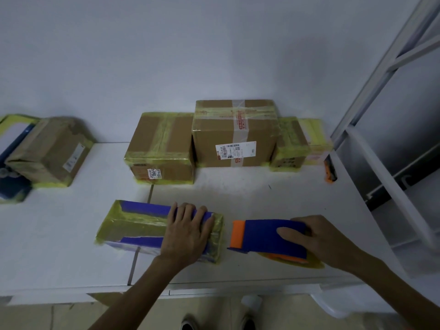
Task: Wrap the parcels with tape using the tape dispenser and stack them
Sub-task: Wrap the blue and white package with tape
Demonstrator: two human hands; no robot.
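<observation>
A flat blue parcel [138, 225] wrapped in yellowish tape lies on the white table [262, 194] near its front edge. My left hand [188, 232] rests flat on the parcel's right end, fingers spread. Just to the right, my right hand [319, 239] grips a blue and orange tape dispenser [266, 236] that sits on the table, its orange end facing the parcel. A yellowish roll of tape [295, 262] shows under the dispenser.
Taped cardboard boxes line the wall: a low one [162, 148], a taller one with a label [234, 133], a small one [289, 146]. Another taped box [50, 151] lies at far left. A white metal shelf frame [390, 144] stands on the right.
</observation>
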